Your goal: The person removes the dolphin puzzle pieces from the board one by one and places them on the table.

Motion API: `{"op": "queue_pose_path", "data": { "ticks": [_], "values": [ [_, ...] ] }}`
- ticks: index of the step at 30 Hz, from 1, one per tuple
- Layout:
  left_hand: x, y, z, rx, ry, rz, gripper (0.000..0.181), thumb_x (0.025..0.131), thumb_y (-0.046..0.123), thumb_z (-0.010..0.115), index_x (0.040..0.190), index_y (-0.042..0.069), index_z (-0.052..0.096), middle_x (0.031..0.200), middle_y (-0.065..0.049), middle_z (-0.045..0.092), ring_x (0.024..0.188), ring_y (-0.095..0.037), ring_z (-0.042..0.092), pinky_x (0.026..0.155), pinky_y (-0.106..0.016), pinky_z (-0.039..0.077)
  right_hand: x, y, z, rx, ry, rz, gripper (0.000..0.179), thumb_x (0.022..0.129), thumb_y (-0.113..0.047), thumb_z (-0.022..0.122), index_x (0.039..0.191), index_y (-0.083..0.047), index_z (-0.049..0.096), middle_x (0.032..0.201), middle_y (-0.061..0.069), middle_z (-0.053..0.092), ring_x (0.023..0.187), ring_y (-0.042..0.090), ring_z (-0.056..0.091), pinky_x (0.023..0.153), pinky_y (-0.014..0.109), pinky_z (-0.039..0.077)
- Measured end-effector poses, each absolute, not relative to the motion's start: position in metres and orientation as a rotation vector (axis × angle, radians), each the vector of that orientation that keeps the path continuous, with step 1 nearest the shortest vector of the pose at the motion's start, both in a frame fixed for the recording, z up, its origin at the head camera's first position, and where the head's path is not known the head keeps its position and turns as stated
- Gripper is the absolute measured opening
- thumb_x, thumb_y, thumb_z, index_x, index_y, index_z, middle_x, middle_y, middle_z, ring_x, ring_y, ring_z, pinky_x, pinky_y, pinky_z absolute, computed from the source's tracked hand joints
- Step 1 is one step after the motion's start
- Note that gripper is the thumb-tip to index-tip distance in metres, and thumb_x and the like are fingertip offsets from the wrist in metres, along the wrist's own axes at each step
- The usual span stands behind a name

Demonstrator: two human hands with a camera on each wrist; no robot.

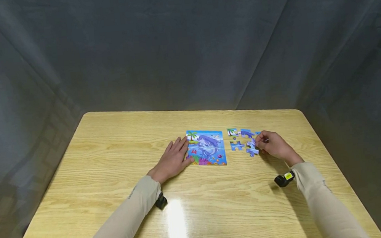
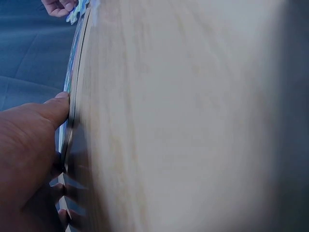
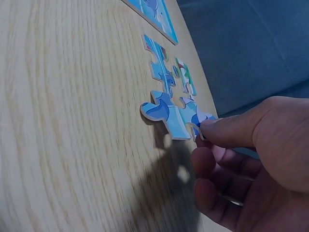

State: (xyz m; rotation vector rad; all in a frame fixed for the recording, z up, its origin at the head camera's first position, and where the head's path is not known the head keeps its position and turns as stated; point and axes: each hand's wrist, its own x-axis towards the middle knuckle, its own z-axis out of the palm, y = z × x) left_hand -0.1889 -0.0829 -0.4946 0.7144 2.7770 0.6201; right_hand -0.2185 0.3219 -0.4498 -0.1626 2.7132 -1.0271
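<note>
A square dolphin jigsaw picture [image 1: 206,148] lies flat on the table. My left hand [image 1: 173,159] rests along its left edge with the fingers spread, and the left thumb [image 2: 59,108] lies against the rim in the left wrist view. To the right of the picture, my right hand [image 1: 275,146] pinches a blue and purple puzzle piece [image 3: 166,115] between thumb and finger. That piece is tilted and casts a shadow on the wood. Loose beside it are a palm tree piece [image 1: 232,132], a dolphin piece [image 1: 246,133] and a blue piece [image 1: 236,145].
The wooden table [image 1: 112,161] has rounded far corners, with grey curtains [image 1: 170,52] behind and at both sides. Another blue piece [image 1: 257,133] is partly hidden by the right hand. Light glares off the tabletop near the front.
</note>
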Motion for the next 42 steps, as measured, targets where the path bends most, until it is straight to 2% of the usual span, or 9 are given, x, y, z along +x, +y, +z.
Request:
{"op": "queue_pose_path", "data": {
  "ticks": [15,28,42],
  "values": [
    [-0.187,-0.081,-0.491,0.73,2.772,0.608,0.079,0.113,0.051,0.045,0.171,0.005,0.017,0.182,-0.011,0.011,0.17,-0.033,0.007,0.139,-0.055,0.005,-0.224,0.314,-0.456,-0.192,2.836,-0.881,0.005,0.104,-0.001,0.063,0.104,0.003,0.064,0.095,0.018,0.07,0.074,0.016,0.059,0.062,0.024,0.048],
    [-0.187,-0.082,-0.492,0.727,2.771,0.594,0.08,0.113,0.052,0.044,0.171,0.005,0.016,0.182,-0.01,0.01,0.17,-0.033,0.007,0.139,-0.055,0.006,-0.228,0.31,-0.458,-0.135,2.905,-0.804,0.007,0.102,-0.005,0.064,0.102,0.002,0.066,0.095,0.018,0.069,0.078,0.023,0.059,0.07,0.031,0.047],
    [-0.188,-0.083,-0.492,0.718,2.774,0.59,0.079,0.113,0.052,0.044,0.171,0.005,0.016,0.181,-0.011,0.01,0.17,-0.033,0.006,0.139,-0.055,0.005,-0.228,0.308,-0.457,-0.118,2.882,-0.808,0.008,0.104,-0.006,0.065,0.104,0.003,0.064,0.097,0.02,0.069,0.074,0.021,0.058,0.062,0.027,0.046]
  ]
}}
